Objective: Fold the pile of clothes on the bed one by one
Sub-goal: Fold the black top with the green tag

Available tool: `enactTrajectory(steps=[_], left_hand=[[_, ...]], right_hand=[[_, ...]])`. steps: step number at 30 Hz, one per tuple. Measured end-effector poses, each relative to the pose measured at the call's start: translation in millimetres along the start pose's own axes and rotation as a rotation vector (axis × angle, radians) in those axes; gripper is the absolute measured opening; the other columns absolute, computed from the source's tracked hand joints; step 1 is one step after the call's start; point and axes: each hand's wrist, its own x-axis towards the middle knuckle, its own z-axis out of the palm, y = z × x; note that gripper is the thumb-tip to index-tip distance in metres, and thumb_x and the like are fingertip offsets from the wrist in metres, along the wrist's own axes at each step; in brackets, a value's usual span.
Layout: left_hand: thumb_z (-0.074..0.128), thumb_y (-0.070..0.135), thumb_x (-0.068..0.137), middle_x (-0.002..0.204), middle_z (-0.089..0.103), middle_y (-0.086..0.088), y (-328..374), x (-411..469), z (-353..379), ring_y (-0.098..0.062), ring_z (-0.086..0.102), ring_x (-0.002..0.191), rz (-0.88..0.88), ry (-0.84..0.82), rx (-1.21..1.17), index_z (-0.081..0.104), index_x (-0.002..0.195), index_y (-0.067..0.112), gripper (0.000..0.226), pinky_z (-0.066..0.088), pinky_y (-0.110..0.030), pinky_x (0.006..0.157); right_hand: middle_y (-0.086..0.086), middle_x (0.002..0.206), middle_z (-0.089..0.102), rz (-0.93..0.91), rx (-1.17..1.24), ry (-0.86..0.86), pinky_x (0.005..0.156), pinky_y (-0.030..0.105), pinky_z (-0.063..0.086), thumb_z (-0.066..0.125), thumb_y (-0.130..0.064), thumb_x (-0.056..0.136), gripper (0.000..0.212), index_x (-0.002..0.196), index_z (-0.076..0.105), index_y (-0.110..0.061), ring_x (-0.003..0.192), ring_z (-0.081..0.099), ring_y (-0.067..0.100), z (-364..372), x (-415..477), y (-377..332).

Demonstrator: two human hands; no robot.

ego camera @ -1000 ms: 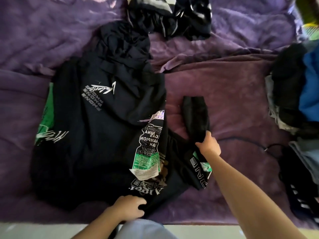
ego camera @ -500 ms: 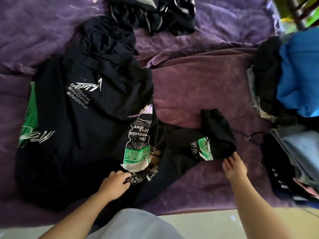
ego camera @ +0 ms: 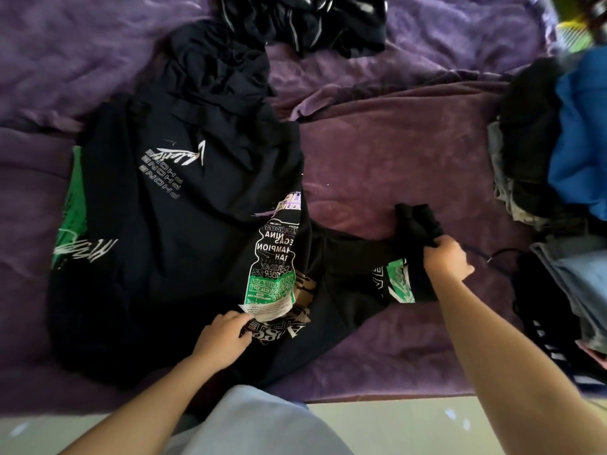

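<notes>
Since half a second ago, the right hand point(ego camera: 446, 261) has closed round the cuff end of the black hoodie's point(ego camera: 184, 224) sleeve point(ego camera: 354, 267). The left hand point(ego camera: 221, 336) pinches printed fabric near the hem. The hoodie lies spread on the purple bed point(ego camera: 394, 159), with the pile of clothes point(ego camera: 558, 159) to its right.

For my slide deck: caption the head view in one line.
The right hand grips the sleeve end of a black printed hoodie spread on a purple bed; left hand holds its lower front.
</notes>
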Motion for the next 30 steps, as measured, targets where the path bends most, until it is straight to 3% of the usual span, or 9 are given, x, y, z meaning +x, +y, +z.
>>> enactTrajectory(steps=[4, 6, 8, 11, 15, 20, 24, 27, 30], left_hand=[[0.042, 0.034, 0.096, 0.153, 0.024, 0.002, 4, 15, -16, -0.019, 0.026, 0.136, 0.014, 0.116, 0.071, 0.028, 0.146, 0.030, 0.052, 0.032, -0.032, 0.104], [0.041, 0.036, 0.096, 0.156, 0.016, -0.001, 6, 21, -24, -0.022, 0.021, 0.139, 0.007, 0.132, 0.117, 0.022, 0.148, 0.031, 0.055, 0.030, -0.034, 0.106], [0.041, 0.037, 0.096, 0.157, 0.012, -0.002, 7, 26, -28, -0.023, 0.019, 0.139, -0.010, 0.126, 0.147, 0.018, 0.148, 0.031, 0.057, 0.030, -0.035, 0.106], [0.040, 0.039, 0.096, 0.157, 0.011, -0.003, 8, 32, -28, -0.024, 0.018, 0.140, -0.038, 0.105, 0.178, 0.014, 0.149, 0.031, 0.059, 0.030, -0.035, 0.106], [0.039, 0.042, 0.096, 0.157, 0.011, -0.003, 9, 32, -26, -0.024, 0.017, 0.140, -0.042, 0.088, 0.225, 0.013, 0.149, 0.032, 0.059, 0.030, -0.035, 0.106], [0.038, 0.041, 0.096, 0.157, 0.010, -0.001, -2, 27, -25, -0.023, 0.017, 0.141, -0.076, 0.072, 0.223, 0.013, 0.149, 0.030, 0.060, 0.031, -0.035, 0.107], [0.038, 0.040, 0.097, 0.158, 0.008, 0.000, -3, 25, -25, -0.022, 0.015, 0.141, -0.096, 0.056, 0.184, 0.012, 0.149, 0.029, 0.060, 0.031, -0.034, 0.107], [0.038, 0.038, 0.097, 0.158, 0.010, -0.001, -3, 23, -26, -0.022, 0.015, 0.141, -0.107, 0.066, 0.133, 0.013, 0.149, 0.029, 0.059, 0.031, -0.034, 0.106], [0.040, 0.038, 0.097, 0.157, 0.012, -0.001, -3, 19, -28, -0.022, 0.017, 0.141, -0.127, 0.078, 0.053, 0.015, 0.149, 0.028, 0.059, 0.031, -0.036, 0.107]], right_hand=[[0.019, 0.121, 0.060, 0.209, 0.634, 0.365, 0.095, 0.033, 0.039, 0.051, -0.015, 0.086, 0.031, 0.114, 0.059, -0.005, 0.112, 0.056, 0.032, -46, 28, 2], [0.018, 0.127, 0.056, 0.285, 0.868, 0.419, 0.084, 0.026, 0.040, 0.050, -0.021, 0.091, 0.031, 0.116, 0.053, -0.003, 0.107, 0.055, 0.024, -67, 48, 16], [0.019, 0.133, 0.049, 0.302, 0.976, 0.303, 0.077, 0.026, 0.044, 0.054, -0.030, 0.092, 0.044, 0.125, 0.043, -0.004, 0.102, 0.052, 0.020, -70, 54, 31], [0.017, 0.138, 0.042, 0.291, 0.730, 0.094, 0.094, 0.036, 0.044, 0.057, -0.037, 0.091, 0.067, 0.141, 0.027, -0.003, 0.115, 0.051, 0.029, -40, 38, 51], [0.018, 0.115, 0.053, 0.435, 0.799, -0.134, 0.068, 0.036, 0.045, 0.054, -0.039, 0.092, 0.065, 0.142, 0.027, -0.006, 0.081, 0.050, 0.025, 12, 6, 54], [0.018, 0.123, 0.056, 0.510, 1.051, -0.171, 0.060, 0.026, 0.048, 0.066, -0.019, 0.086, 0.044, 0.122, 0.043, -0.008, 0.090, 0.056, 0.023, 35, -3, 35], [0.010, 0.090, 0.058, 0.682, 1.208, -0.145, 0.036, 0.019, 0.046, 0.069, -0.007, 0.082, 0.021, 0.080, 0.048, -0.010, 0.058, 0.057, 0.018, 26, 3, 29], [0.009, 0.093, 0.062, 0.750, 1.343, -0.174, 0.051, 0.031, 0.053, 0.065, -0.007, 0.085, 0.011, 0.089, 0.056, -0.011, 0.053, 0.062, 0.019, 10, -2, 26], [0.003, 0.098, 0.060, 0.729, 1.436, 0.131, 0.075, 0.027, 0.047, 0.057, 0.001, 0.088, 0.019, 0.099, 0.059, -0.014, 0.083, 0.058, 0.019, -9, -15, 12]])
